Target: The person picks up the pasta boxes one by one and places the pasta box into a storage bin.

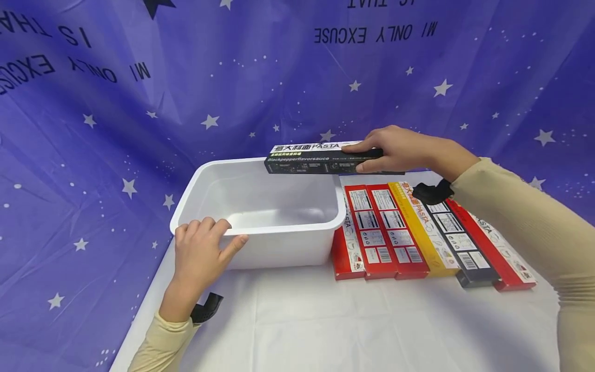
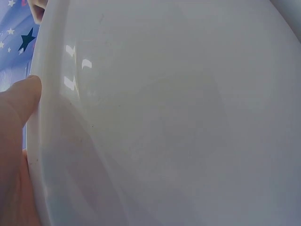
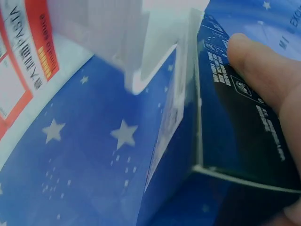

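Observation:
My right hand (image 1: 395,147) grips a black and white pasta box (image 1: 302,161) labelled black pepper flavor sauce, held level over the far right corner of a white plastic bin (image 1: 274,248). In the right wrist view the thumb (image 3: 254,61) lies along the dark face of the box. My left hand (image 1: 200,253) holds the bin's near left rim, fingers hooked over the edge and thumb outside. The bin's smooth white wall (image 2: 164,117) fills most of the left wrist view. Inside, the part of the bin floor that shows is bare.
Right of the bin several pasta boxes lie side by side: red ones (image 1: 372,232), a yellow one (image 1: 425,227) and a black one (image 1: 469,248). A white cloth (image 1: 297,315) covers the table. Behind hangs a blue star-printed curtain (image 1: 279,77).

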Demonstrator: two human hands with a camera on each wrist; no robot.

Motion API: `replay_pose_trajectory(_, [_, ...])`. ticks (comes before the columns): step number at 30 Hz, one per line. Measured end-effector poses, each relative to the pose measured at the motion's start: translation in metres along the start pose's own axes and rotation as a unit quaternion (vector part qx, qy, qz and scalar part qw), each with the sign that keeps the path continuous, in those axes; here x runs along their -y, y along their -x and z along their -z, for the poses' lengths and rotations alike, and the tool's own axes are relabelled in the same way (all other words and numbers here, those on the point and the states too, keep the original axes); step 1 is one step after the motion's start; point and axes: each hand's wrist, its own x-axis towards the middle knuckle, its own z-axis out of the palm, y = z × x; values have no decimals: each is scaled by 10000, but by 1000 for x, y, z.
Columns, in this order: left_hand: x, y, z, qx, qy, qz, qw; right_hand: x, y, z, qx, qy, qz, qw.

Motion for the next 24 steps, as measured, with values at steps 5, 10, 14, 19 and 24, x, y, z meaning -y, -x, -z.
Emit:
replay_pose_trajectory(5, [2,0,1,7,-10,20,10000,18,-25,-5,202,32,202,9996])
replay_pose_trajectory(10, [2,1,2,127,-17,71,9999,36,-45,-10,493,114,324,9982])
replay_pose_trajectory(14, [2,1,1,196,6,108,9998,48,-57,-13,591,183,446,9971])
replay_pose_trajectory(19, [1,1,0,145,33,81,9999,60,-71,-17,633,323,624,9955])
replay_pose_trajectory(24, [1,1,0,172,7,95,9998,73,-87,-23,714,282,602,9952])
